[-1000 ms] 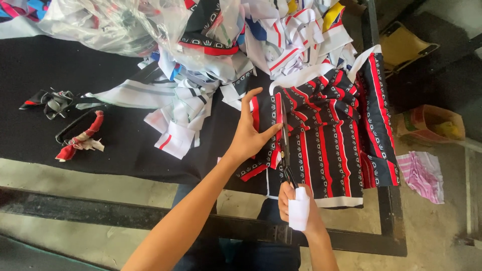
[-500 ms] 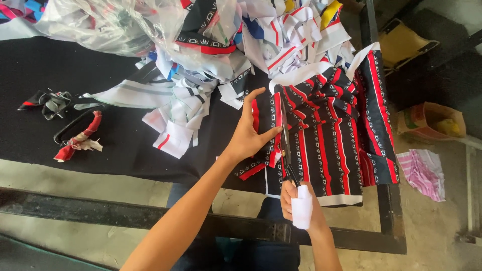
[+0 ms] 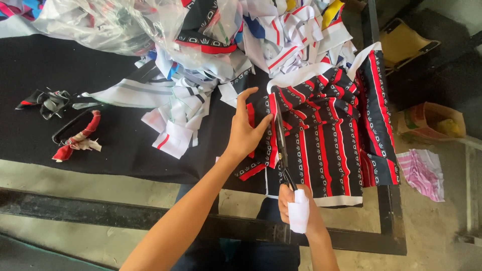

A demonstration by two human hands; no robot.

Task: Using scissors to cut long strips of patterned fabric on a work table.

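Note:
A black fabric piece with red and white stripes [image 3: 341, 135] lies on the black table [image 3: 75, 75], hanging over its near edge. My left hand [image 3: 246, 130] presses flat on the fabric's left part, fingers spread. My right hand [image 3: 296, 206], with a white wrap on one finger, grips scissors [image 3: 281, 145] whose blades run up into the fabric, right beside my left hand.
A heap of white, red and blue fabric strips [image 3: 226, 55] and clear plastic bags [image 3: 100, 25] fills the far side. Small scraps [image 3: 75, 140] lie at left. On the floor at right are a pink striped cloth [image 3: 424, 173] and a cardboard box [image 3: 432, 123].
The scissors have moved further up into the striped fabric. My left hand has stayed on the cloth, shifting only slightly.

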